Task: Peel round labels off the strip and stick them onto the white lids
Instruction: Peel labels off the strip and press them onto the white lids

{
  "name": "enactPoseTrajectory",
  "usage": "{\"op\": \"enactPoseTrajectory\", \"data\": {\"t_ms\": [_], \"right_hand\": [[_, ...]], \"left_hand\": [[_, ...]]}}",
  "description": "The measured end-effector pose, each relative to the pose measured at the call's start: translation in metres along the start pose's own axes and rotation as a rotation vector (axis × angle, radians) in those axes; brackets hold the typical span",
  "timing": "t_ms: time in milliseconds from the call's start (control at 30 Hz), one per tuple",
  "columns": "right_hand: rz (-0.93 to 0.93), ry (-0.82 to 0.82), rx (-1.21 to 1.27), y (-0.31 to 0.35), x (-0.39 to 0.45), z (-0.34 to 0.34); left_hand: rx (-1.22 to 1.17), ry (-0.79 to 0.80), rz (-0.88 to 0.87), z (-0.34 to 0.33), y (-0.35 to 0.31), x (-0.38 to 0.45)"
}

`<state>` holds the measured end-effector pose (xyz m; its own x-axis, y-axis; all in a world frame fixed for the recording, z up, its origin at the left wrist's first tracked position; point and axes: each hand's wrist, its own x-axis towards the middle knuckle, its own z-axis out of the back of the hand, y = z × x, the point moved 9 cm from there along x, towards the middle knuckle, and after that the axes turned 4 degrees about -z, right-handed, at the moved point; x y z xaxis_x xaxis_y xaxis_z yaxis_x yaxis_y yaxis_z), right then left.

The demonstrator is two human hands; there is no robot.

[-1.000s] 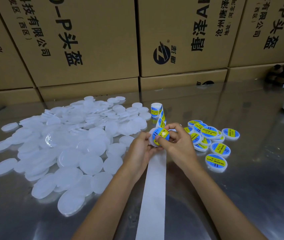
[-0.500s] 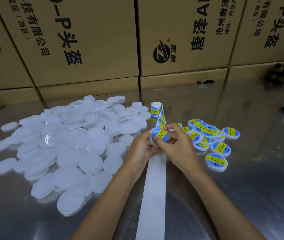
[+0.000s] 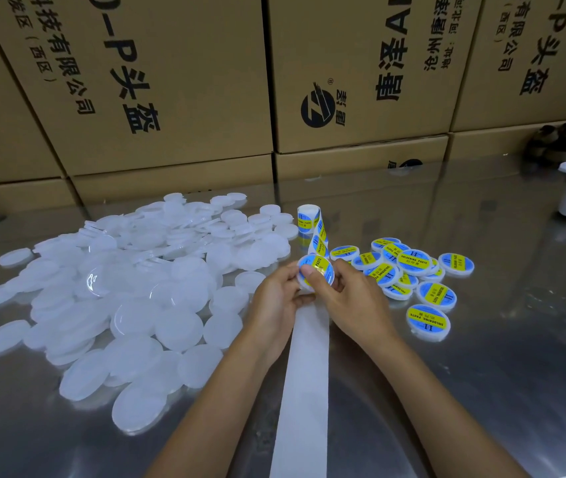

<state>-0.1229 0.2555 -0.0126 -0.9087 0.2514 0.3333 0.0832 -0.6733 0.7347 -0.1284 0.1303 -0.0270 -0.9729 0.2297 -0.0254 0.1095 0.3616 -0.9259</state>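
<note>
Blue-yellow label [image 3: 316, 272] under right hand [image 3: 350, 301] thumb, pressed onto lid [image 3: 304, 286] that left hand [image 3: 274, 305] grips by rim, above bare strip [image 3: 305, 374]. I judge lid light, stiff, slick: hold edges. Lid face tilts toward me. Strip long axis runs from me to roll [image 3: 308, 217]. Blank lids [image 3: 129, 281] left, labelled lids [image 3: 412, 274] right.

Labelled white lid [image 3: 316, 274] above strip [image 3: 305, 391]
</note>
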Motion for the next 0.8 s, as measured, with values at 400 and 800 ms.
{"op": "enactPoseTrajectory", "data": {"t_ms": [400,800], "right_hand": [[0.116,-0.119,0.041,0.004,0.003,0.015],[0.100,0.128,0.218,0.009,-0.004,-0.012]], "left_hand": [[0.374,0.076,-0.167,0.003,-0.019,-0.003],[0.292,-0.090,-0.288,0.025,-0.036,-0.001]]}}
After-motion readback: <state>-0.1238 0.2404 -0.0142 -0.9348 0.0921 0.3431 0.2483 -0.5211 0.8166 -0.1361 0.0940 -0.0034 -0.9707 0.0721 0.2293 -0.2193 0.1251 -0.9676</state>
